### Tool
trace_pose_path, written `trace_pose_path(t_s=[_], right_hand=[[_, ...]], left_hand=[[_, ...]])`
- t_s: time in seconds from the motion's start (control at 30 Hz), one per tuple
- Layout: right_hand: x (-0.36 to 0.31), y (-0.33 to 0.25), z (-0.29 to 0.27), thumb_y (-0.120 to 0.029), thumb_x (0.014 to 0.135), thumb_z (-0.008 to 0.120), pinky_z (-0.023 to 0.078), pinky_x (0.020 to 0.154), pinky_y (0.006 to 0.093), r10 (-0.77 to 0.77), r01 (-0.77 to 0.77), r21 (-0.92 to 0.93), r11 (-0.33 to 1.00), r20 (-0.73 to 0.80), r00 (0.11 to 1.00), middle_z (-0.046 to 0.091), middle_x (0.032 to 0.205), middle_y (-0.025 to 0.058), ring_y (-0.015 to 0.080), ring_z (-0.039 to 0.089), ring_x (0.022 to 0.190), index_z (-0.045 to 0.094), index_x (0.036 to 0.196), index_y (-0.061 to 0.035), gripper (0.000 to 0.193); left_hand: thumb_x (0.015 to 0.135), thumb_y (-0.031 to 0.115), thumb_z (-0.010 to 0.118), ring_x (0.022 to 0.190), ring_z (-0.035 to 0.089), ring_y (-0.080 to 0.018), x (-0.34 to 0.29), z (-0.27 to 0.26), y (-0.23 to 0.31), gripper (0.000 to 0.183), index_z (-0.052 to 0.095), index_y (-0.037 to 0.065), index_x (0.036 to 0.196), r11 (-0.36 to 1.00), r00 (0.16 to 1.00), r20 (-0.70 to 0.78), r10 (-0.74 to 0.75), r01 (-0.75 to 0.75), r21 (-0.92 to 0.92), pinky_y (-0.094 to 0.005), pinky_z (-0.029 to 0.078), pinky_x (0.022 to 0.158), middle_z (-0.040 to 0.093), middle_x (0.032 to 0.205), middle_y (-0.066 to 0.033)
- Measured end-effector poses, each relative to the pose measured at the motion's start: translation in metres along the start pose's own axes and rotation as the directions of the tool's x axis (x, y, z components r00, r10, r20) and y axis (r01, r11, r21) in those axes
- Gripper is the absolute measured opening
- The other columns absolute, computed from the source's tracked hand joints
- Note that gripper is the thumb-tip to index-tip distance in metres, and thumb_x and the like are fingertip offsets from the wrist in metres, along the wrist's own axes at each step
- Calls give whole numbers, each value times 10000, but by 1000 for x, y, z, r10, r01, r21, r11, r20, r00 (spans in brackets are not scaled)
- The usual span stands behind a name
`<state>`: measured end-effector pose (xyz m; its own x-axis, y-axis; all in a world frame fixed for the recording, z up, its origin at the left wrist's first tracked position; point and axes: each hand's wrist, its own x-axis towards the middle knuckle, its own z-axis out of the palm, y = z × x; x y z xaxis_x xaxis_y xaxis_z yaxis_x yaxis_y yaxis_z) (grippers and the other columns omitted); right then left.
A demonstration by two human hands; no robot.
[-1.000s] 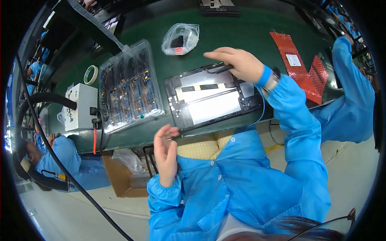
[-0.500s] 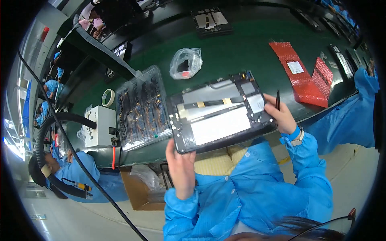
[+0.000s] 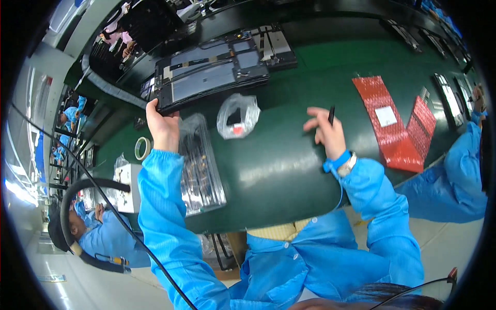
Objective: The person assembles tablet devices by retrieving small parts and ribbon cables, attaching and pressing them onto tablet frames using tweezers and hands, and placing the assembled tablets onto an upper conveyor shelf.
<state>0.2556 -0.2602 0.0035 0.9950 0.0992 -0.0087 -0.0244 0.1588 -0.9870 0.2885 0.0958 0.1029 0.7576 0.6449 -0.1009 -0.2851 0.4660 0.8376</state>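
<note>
Carried from near the person's lap to the far left side since half a second earlier, an opened tablet (image 3: 212, 70) is now gripped at its near left corner by the left hand (image 3: 164, 129) alone, as seen from the head camera. Its exposed inside faces up, and it overlaps the view of a second opened tablet (image 3: 276, 44) behind it; whether the two touch cannot be told. Free of the tablet it held moments ago, the right hand (image 3: 328, 134) hovers over the green surface (image 3: 268, 178), fingers partly spread, with a slim black tool (image 3: 331, 114) kept in its hold. Between the hands, nearer the left one, lies a clear plastic bag (image 3: 238, 118) with a dark item and a red patch inside. Partly behind the left sleeve (image 3: 160, 206) sits a clear tray (image 3: 201, 168) of small parts, with a roll of tape (image 3: 142, 148) and a white box (image 3: 128, 201) to its left. Red bubble wrap (image 3: 380, 103) bearing a white label lies to the right, near a co-worker's blue sleeve (image 3: 462, 155).
</note>
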Motion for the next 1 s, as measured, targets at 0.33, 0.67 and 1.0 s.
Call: trace_pose_path(t_s=[0.33, 0.67, 1.0], right_hand=[[-24, 5, -2, -112, 887, 445, 367, 503, 199, -69, 71, -95, 993, 20, 997, 596, 637, 50, 74, 511, 562, 620, 945, -1, 215], [-32, -1, -2, -27, 824, 470, 398, 469, 209, -164, 194, -165, 967, 179, 970, 596, 605, 72, 110, 558, 525, 630, 895, 14, 180], [-48, -6, 8, -47, 811, 538, 443, 494, 247, -184, 341, -320, 884, 432, 883, 591, 628, 93, 140, 562, 512, 633, 896, -23, 129]], left_hand=[[771, 300, 500, 681, 562, -136, 122, -19, -59, 244, 588, 82, 836, 971, 943, -320, 91, -12, 238, -276, 412, 538, 587, 786, -18], [730, 204, 537, 743, 587, -222, 190, -72, -105, 282, 561, -36, 875, 951, 953, -304, 0, 94, 293, -345, 456, 688, 600, 833, -108], [677, 203, 594, 1067, 437, -256, 114, -26, -39, 831, 180, -82, 1338, 741, 999, -11, 37, -20, 671, -315, 314, 926, 464, 1175, -187]])
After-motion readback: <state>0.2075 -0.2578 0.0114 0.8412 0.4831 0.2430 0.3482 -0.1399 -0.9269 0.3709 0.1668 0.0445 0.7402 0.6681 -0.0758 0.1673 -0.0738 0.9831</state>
